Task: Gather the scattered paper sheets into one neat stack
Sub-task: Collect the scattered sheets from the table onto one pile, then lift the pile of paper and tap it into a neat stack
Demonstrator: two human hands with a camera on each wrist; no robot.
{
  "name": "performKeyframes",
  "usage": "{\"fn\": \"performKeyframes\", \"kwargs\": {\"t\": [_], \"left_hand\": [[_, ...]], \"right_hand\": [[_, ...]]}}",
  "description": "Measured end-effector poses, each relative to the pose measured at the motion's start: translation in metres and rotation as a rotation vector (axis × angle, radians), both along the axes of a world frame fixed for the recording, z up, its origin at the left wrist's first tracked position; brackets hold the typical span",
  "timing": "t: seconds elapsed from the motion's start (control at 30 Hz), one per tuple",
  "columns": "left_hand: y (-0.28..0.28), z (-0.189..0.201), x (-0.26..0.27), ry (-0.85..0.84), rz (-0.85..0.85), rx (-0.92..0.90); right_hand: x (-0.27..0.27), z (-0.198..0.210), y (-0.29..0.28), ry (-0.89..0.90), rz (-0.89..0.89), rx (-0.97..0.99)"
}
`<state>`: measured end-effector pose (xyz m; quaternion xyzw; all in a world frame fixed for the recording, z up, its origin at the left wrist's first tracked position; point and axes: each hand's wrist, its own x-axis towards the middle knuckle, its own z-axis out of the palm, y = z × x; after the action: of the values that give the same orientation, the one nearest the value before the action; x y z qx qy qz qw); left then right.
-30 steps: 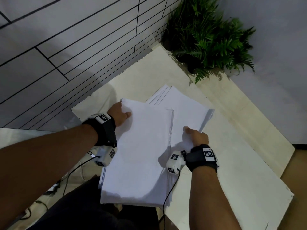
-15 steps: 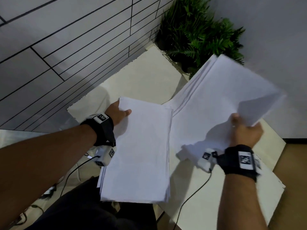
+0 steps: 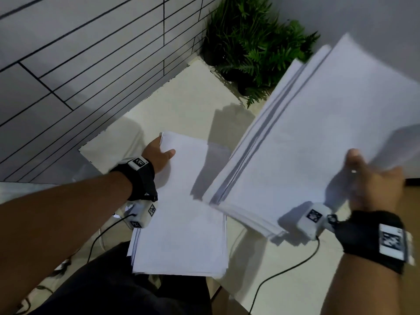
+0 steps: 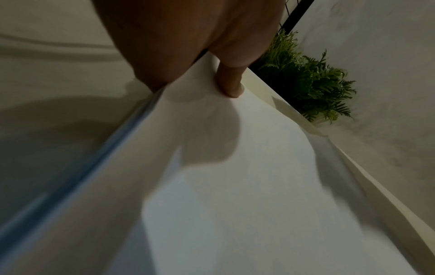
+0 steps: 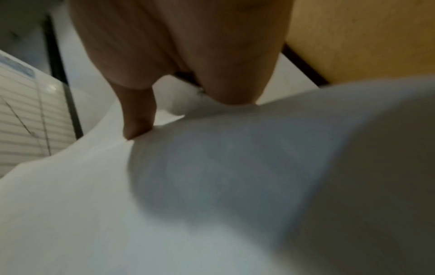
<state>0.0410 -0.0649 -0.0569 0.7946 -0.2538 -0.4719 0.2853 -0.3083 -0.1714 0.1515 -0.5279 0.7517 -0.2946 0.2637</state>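
A stack of white paper sheets point(image 3: 184, 212) lies on the pale table point(image 3: 181, 103), its near end hanging over the table's front edge. My left hand point(image 3: 160, 153) grips its far left corner, thumb on top, as the left wrist view shows with the thumb point(image 4: 229, 81) pressed on the sheet point(image 4: 235, 186). My right hand point(image 3: 372, 180) holds a second bundle of sheets point(image 3: 318, 142) by its right edge, lifted above the table and tilted up to the right, its sheets fanned apart at the left edge. The right wrist view shows the thumb point(image 5: 139, 119) on that paper point(image 5: 164, 204).
A green fern plant point(image 3: 256, 46) stands at the table's far corner against the walls. A tiled wall point(image 3: 91, 53) runs along the left side. Cables point(image 3: 284, 271) trail from both wrist cameras over the table's near edge. Wooden floor point(image 3: 411, 223) shows at right.
My right hand lifted the second bundle off the table and raised it up and to the right. The left hand stayed on the flat stack's corner.
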Motion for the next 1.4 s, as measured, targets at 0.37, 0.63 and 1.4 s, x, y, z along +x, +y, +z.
{"fn": "performKeyframes", "kwargs": {"t": [0.37, 0.63, 1.4], "left_hand": [[-0.004, 0.002, -0.003, 0.042, 0.063, -0.011], [-0.004, 0.014, -0.011, 0.069, 0.051, -0.127], [-0.013, 0.025, -0.021, 0.059, -0.157, -0.244]], "right_hand": [[0.078, -0.159, 0.041, -0.081, 0.175, 0.452], [0.117, -0.185, 0.054, 0.145, 0.455, 0.579], [0.118, -0.172, 0.06, -0.096, 0.342, 0.491]]}}
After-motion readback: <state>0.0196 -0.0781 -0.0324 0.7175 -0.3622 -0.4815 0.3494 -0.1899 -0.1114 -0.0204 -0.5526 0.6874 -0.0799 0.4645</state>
